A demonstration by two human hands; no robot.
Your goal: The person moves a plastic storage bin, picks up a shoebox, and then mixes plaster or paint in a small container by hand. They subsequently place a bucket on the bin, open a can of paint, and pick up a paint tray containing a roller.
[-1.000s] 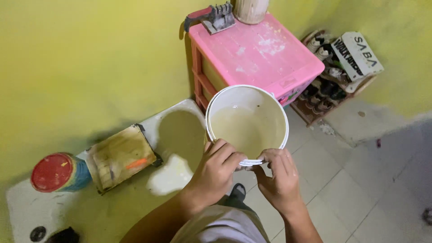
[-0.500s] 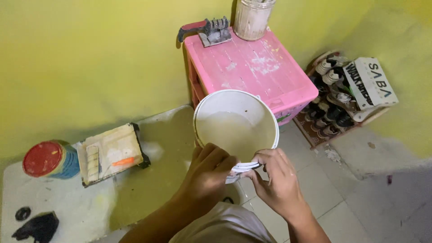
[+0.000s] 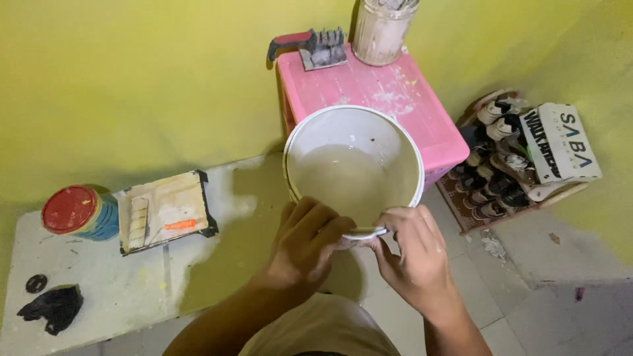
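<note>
Yellow-green walls [image 3: 132,79] meet in the far right corner. A pink plastic cabinet [image 3: 395,99] stands against the far wall, its top smeared with white, bearing a jar [image 3: 382,29] and a red-handled tool [image 3: 310,47]. Right of it a low shoe rack [image 3: 508,171] leans by the right wall. The floor [image 3: 560,310] is pale tile, partly covered on the left by a paint-stained sheet [image 3: 112,290] holding a red-lidded tin [image 3: 79,212], a paint tray [image 3: 166,211] and a dark rag [image 3: 53,306]. Light is dim, even.
</note>
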